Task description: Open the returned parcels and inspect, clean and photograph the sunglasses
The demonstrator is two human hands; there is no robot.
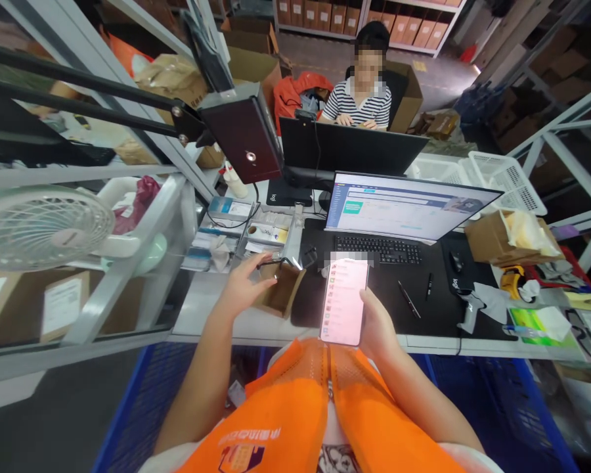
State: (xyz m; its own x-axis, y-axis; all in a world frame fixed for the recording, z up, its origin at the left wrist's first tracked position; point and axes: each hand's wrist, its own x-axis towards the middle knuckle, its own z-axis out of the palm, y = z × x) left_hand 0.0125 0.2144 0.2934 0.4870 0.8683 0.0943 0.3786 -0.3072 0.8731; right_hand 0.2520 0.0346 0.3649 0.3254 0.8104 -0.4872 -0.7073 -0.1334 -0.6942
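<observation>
My right hand (378, 325) grips a smartphone (343, 302) from its right side, with the thumb at the screen's edge. A list with small icons shows on the pinkish screen. To the left, my left hand (246, 286) hovers by a small open cardboard box (279, 289), its thumb and fingers apart. A thin, dark, curved item with a shiny clear part (291, 261) lies at those fingertips; whether they touch it I cannot tell.
Behind the phone stand a keyboard (378, 249) and a lit monitor (404, 209). Two pens, a mouse (456, 261) and a carton (505, 236) are to the right. Left are organiser trays (236, 226) and a fan (44, 226). A person (357, 98) sits opposite.
</observation>
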